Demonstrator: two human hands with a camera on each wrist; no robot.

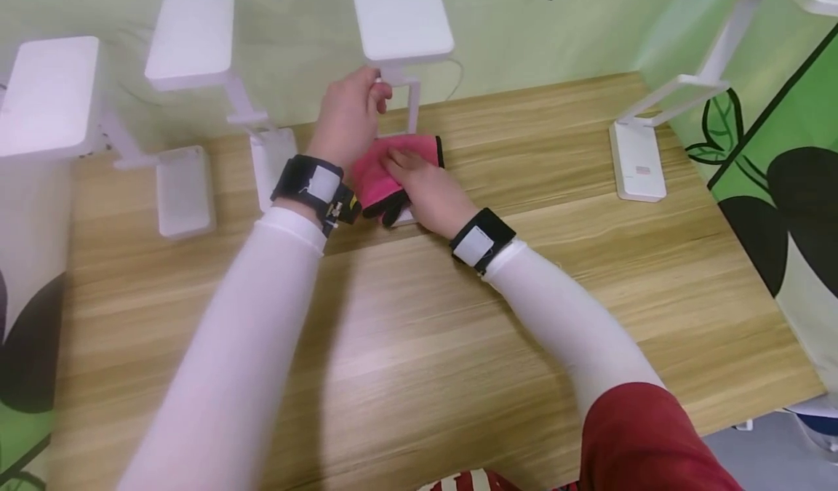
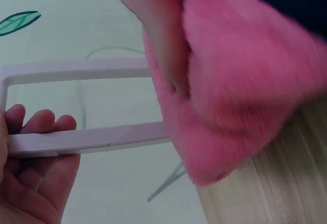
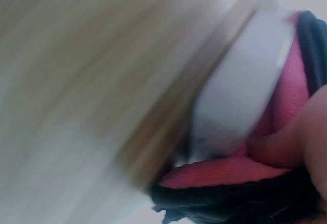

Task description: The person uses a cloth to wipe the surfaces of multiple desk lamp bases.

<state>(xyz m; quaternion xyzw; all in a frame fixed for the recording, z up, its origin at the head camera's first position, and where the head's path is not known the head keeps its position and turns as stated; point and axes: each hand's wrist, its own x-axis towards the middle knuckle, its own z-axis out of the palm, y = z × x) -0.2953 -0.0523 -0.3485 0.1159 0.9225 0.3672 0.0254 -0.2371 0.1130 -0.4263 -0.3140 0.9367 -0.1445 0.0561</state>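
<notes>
A white desk lamp (image 1: 402, 18) stands against the wall in the head view. My left hand (image 1: 347, 116) grips one bar of the lamp's frame-shaped arm (image 2: 120, 134), its fingers curled round the bar in the left wrist view. With my right hand (image 1: 437, 194) I hold a pink cloth (image 1: 374, 178) with black edging over the lamp's base. Seen from the right wrist, the cloth wraps about the white base (image 3: 245, 81), and my thumb presses into its fold. Most of the base is hidden under the cloth in the head view.
Two more white lamps, a nearer-left one (image 1: 49, 98) and another (image 1: 193, 36), stand on the left of the wooden table (image 1: 445, 345). A further lamp (image 1: 638, 160) is at the right. The painted wall (image 1: 543, 47) runs close behind them.
</notes>
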